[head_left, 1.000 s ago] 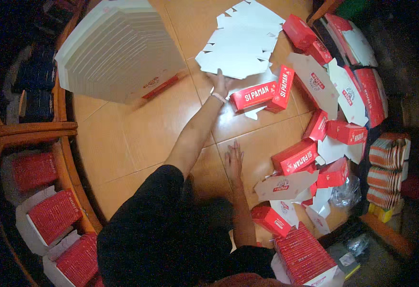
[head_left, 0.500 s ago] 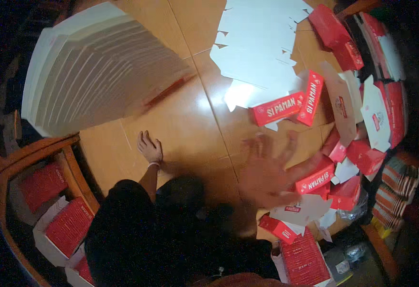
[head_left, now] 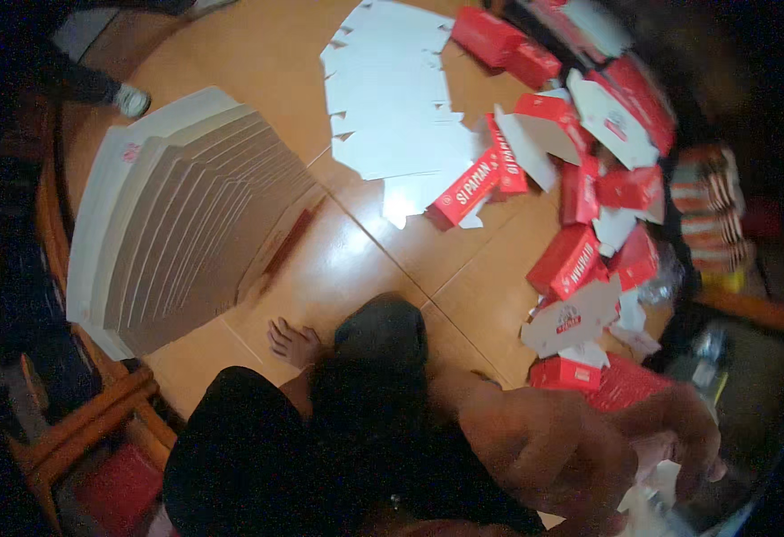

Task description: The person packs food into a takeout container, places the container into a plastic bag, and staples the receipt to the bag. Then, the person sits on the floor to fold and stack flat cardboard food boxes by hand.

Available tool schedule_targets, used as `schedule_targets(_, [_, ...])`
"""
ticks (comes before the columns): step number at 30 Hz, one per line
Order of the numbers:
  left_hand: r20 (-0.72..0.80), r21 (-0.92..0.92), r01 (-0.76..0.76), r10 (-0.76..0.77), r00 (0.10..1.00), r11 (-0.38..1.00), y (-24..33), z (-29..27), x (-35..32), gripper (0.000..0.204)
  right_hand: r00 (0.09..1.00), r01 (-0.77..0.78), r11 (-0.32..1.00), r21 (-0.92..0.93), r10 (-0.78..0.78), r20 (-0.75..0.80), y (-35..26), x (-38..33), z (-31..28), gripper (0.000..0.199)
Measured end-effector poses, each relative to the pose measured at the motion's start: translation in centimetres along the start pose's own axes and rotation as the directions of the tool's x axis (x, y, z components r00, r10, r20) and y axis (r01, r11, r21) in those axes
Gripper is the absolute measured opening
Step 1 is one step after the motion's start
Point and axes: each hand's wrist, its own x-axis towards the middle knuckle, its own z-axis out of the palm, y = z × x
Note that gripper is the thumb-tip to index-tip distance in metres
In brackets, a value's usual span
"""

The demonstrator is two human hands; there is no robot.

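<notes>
Two hands show low at the frame's right, both blurred and close to the lens. Right hand (head_left: pixel 678 438) is curled round a white bit of card (head_left: pixel 656 488), grip looks closed but blur makes it unsure. Left hand (head_left: pixel 535 447) sits just left of it; can't tell if open or shut. Ref the big fanned stack of flat white cartons (head_left: pixel 186 224): hands are well to its lower right, red folded boxes (head_left: pixel 580 255) lie right of it, white flat blanks (head_left: pixel 401 107) up-right. A bare foot (head_left: pixel 291 342) sits just below the stack.
</notes>
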Motion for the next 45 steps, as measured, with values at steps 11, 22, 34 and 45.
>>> schedule_targets(11, [-0.083, -0.280, -0.349, 0.340, 0.937, 0.894, -5.5, 0.2, 2.0, 0.051, 0.875, 0.470, 0.011, -0.882, 0.123, 0.468, 17.2, -6.5, 14.1, 0.070])
schedule_targets(22, [0.174, -0.926, -0.140, 0.726, 0.665, 0.350, -15.0, 7.7, 18.2, 0.052, 0.787, 0.569, -0.476, -0.670, 0.552, 0.276, 26.3, -9.6, 12.1, 0.056])
schedule_targets(34, [0.325, -0.945, 0.132, 0.798, 0.508, 0.300, -10.3, -10.8, 38.6, 0.066, 0.943, -0.055, -0.263, -0.963, 0.303, -0.137, 22.8, -13.3, 12.8, 0.058])
schedule_targets(45, [0.336, -0.929, 0.284, 0.864, 0.374, 0.239, -3.0, -17.0, 35.5, 0.077, 0.875, 0.128, 0.218, -0.967, 0.434, 0.214, 15.3, -8.5, 3.6, 0.072])
